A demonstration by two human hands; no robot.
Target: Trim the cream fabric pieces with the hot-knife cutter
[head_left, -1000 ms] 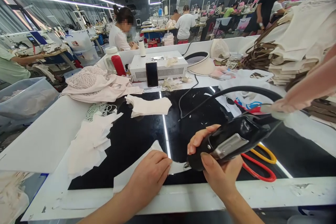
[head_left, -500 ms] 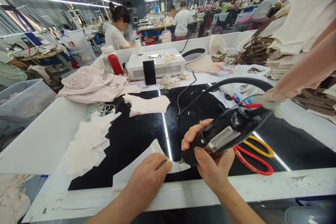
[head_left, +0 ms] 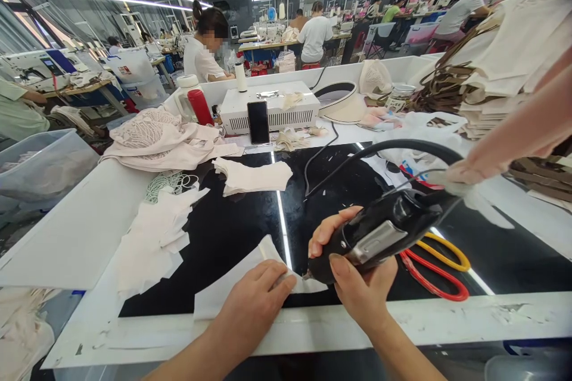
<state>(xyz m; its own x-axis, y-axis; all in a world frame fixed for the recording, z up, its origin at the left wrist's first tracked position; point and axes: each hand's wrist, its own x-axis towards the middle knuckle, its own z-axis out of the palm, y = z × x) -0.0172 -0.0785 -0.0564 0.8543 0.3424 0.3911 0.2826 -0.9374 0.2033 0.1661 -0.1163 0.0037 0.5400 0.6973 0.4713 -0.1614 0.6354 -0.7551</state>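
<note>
The right hand [head_left: 361,286] is wrapped around a black handheld electric cutting tool with a silver plate on its side [head_left: 379,235], thumb on the near side and fingers curled over the top. The tool's long axis runs from upper right down to lower left, and its tip points at the near edge of the black glossy worktop [head_left: 232,232], touching a flat piece of white fabric [head_left: 232,286]. A black cable [head_left: 393,152] arcs from the tool's rear toward the far right. The left hand [head_left: 254,303] lies flat with fingers together, pressing the white piece down just left of the tip. The piece rests at the near edge, overlapping the white border [head_left: 447,321].

Just right of the tool lie red- and yellow-handled scissors [head_left: 440,268] — the dark surface beyond them, toward the right edge, is open. Cut white pieces [head_left: 154,238] crowd the left edge, and a small stack [head_left: 252,175] sits toward the far side. No writing is readable.
</note>
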